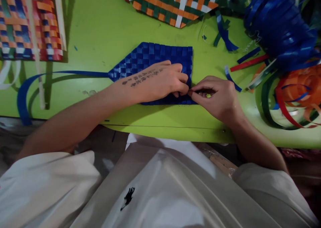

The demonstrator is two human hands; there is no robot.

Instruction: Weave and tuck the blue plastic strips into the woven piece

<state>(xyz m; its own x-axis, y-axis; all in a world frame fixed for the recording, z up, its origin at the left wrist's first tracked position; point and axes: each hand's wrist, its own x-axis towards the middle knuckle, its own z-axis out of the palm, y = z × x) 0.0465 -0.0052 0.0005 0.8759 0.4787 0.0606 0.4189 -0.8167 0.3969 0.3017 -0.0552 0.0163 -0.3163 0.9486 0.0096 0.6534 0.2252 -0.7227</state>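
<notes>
A blue woven piece (155, 54) with a pointed left end lies flat on the green table (95, 30). From its tip a long blue strip (72, 73) runs left and curls down over the table's edge. My left hand (163, 82) rests across the weave, its fingers curled down near the right edge. At that same edge, my right hand (218, 94) is closed in a pinch, thumb and forefinger together beside my left fingertips. What the fingertips of either hand hold is too small or hidden to make out.
Multicoloured woven pieces lie at the top left (18, 27) and top centre (173, 4). At the right are a blue strip bundle (278, 24), an orange strip coil (301, 84) and loose cut strips. The table's front edge is close to my body.
</notes>
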